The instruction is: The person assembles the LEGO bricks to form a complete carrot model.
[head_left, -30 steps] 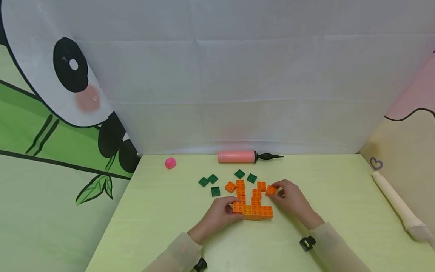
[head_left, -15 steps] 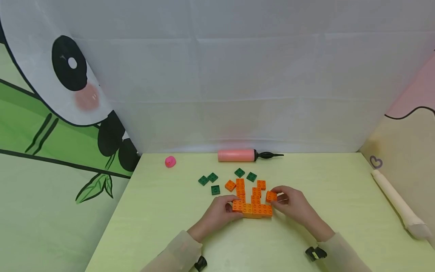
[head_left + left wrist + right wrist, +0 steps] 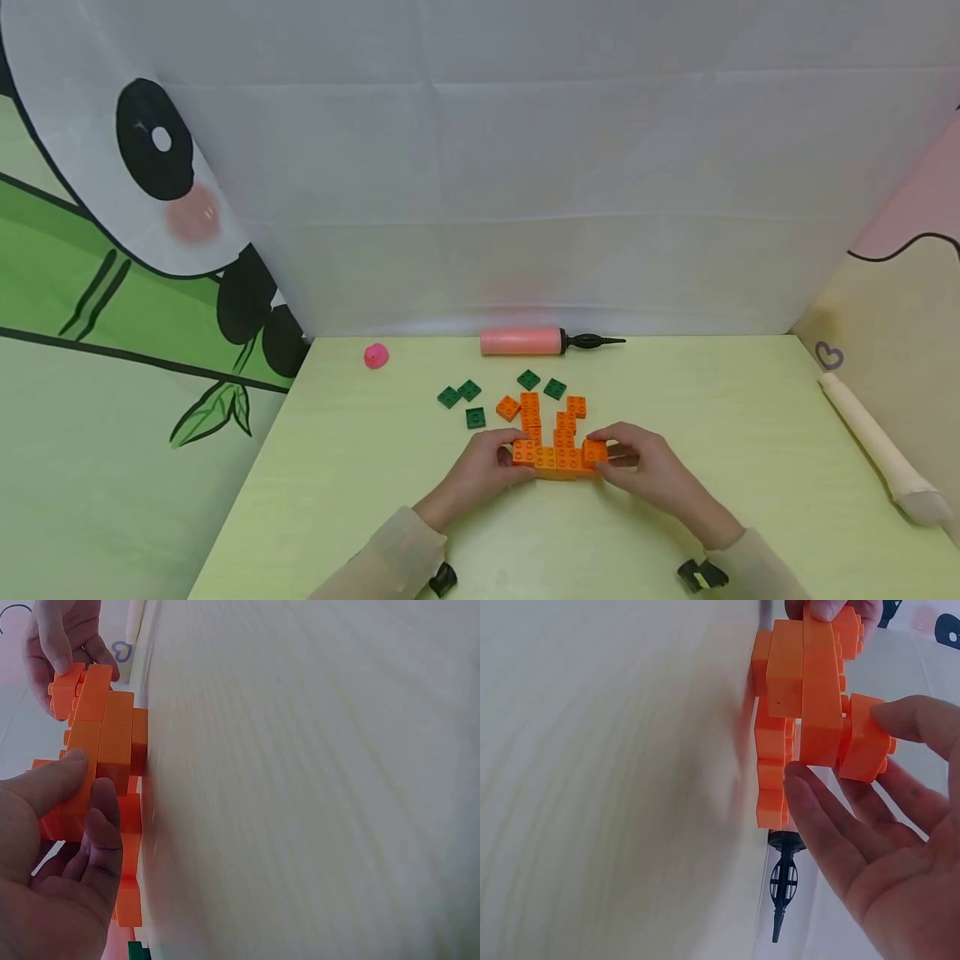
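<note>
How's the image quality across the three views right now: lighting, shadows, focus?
Head view: even, diffuse light, with a faint shadow on the table below the right hand. Left wrist view: dimmer, tabletop darkening toward the picture's right edge, its grain soft. Right wrist view: soft-edged shadow beside the orange bricks, whose edges read clearly; no harsh glare.

From here I count 1 left hand [image 3: 483, 468], 1 right hand [image 3: 645, 467], 5 green bricks [image 3: 476, 418], 1 pink pump [image 3: 521, 342], 1 small pink toy [image 3: 377, 356]. Orange bricks [image 3: 567, 458]: overlapping, can't get exact total.
</note>
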Demonstrator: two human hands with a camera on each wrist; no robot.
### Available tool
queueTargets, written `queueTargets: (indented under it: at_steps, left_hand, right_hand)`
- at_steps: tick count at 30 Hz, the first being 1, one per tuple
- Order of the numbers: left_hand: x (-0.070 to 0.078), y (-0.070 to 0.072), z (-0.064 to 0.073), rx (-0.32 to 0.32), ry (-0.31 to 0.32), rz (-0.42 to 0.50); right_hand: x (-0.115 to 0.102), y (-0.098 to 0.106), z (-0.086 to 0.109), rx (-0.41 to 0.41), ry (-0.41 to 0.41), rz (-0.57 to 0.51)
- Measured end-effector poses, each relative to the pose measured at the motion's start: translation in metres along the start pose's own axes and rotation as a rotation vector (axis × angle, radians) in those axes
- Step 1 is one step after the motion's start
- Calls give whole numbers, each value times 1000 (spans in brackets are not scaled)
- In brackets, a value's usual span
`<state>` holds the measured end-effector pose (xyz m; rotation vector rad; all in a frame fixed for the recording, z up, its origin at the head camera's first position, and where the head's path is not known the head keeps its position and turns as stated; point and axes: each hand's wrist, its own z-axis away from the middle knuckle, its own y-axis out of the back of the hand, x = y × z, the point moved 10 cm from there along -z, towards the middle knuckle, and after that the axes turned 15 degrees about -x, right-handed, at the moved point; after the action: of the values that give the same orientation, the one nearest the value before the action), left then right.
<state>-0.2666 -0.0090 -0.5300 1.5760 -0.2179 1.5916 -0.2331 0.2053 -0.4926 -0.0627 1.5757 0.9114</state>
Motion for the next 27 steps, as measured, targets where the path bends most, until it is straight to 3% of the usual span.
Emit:
queueTargets:
  at_steps: [13,27]
  left_hand:
    - [1,1,2,6,2,-24]
    - [-1,0,0,3,6,-17]
  right_hand:
    - [8,-12,-2,-53,-18,-142]
    - [15,-12,-5,-42,-73,-178]
